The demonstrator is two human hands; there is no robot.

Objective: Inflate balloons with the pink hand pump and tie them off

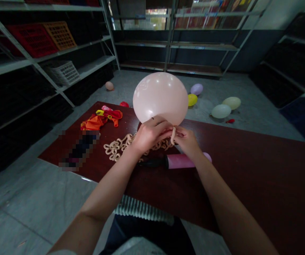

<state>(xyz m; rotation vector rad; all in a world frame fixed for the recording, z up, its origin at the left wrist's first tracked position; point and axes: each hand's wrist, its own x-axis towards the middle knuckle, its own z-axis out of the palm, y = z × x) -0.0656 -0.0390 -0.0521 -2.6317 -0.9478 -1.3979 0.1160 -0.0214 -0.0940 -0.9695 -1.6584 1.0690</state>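
Observation:
A large, inflated pale pink balloon [160, 94] stands above the table's far edge, its lower end at my hands. My left hand [151, 132] is closed at the balloon's underside, fingers pinched together around its neck, which is mostly hidden. Meeting it from the right, my right hand [186, 140] pinches a beige cord [173, 136] that hangs in a short loop between the two hands. More of this cord lies in a tangled heap [115, 148] under and left of my left hand. Below my hands rests a pink balloon pump [180, 161] with a black nozzle end.
On the dark red table [248, 170], uninflated orange and red balloons [96, 122] lie at the far left, near a pixelated dark object [80, 150]. Inflated balloons [221, 111] sit on the floor beyond. Metal shelves [200, 46] with crates [33, 39] line the room.

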